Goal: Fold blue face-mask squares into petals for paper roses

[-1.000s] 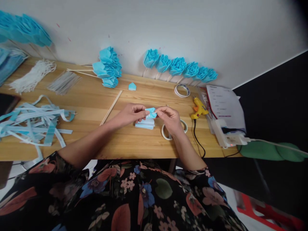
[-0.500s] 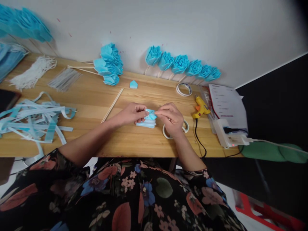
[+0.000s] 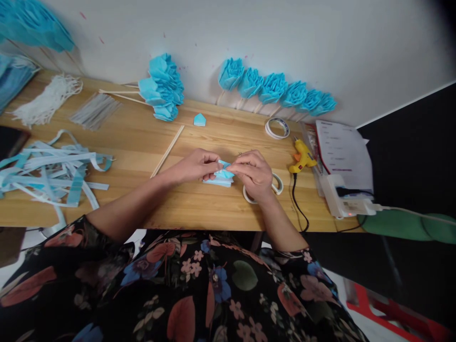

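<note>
Between my two hands is a small folded piece of light-blue mask fabric [image 3: 224,173]. Its left side is pinched by the thumb and fingers of my left hand [image 3: 200,165]. My right hand [image 3: 253,175] pinches the right side with its fingertips. Just below lies a stack of pale blue-white fabric pieces [image 3: 221,182], partly covered by the held piece and my fingers. A white tape roll [image 3: 278,183] lies partly hidden under my right hand. Farther back, a small blue pentagon-shaped piece [image 3: 200,119] rests on the wooden table [image 3: 199,213].
Blue fabric flowers on sticks [image 3: 272,89] lean on the wall, with a flower bunch [image 3: 164,88] to their left. Cut strips [image 3: 53,173], wires [image 3: 95,111] and sticks [image 3: 167,151] lie left. Right are a second tape roll [image 3: 277,128], yellow glue gun [image 3: 302,156] and power strip [image 3: 337,199].
The fabric's folds sit slightly differently between my fingertips, and both hands keep their pinch. The whole view has shifted a little.
</note>
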### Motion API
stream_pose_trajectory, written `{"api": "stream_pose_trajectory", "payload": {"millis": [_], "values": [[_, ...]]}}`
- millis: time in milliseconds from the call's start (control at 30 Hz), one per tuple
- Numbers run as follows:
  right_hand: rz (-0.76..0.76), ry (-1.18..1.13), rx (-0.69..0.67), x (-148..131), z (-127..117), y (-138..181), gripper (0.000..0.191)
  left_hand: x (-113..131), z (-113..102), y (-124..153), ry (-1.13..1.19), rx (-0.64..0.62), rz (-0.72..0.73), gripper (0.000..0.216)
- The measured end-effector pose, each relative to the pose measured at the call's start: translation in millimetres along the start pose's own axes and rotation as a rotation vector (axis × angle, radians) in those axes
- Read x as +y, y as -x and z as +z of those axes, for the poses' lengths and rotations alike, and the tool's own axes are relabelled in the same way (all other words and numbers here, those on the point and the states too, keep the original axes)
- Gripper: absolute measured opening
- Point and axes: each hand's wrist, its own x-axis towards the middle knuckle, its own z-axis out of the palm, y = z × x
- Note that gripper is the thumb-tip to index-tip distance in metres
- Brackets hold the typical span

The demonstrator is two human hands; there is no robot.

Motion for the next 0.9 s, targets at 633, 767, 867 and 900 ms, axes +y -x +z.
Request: {"api": "stream_pose_trajectory", "payload": {"millis": [633, 767, 867, 900], "values": [[-0.086, -0.084, 0.025, 1.5, -0.7, -2.4, 0.018, 2.6, -2.0, 0.7, -0.009, -0.018, -0.026, 0.025], [-0.078, -0.066, 0.009, 0.7, -0.9, -3.3, 0.018, 1.5, -1.7, -0.1, 0.001, -0.013, -0.012, 0.026], [-0.100, -0.068, 0.015, 1.1, -0.9, -3.6, 0.019, 0.0, -1.8, -0.9, 0.016, -0.026, 0.009, 0.026], [-0.106, -0.071, 0.018, 1.4, -0.9, -3.5, 0.020, -0.4, -1.9, -1.2, 0.019, -0.030, 0.008, 0.026]]}}
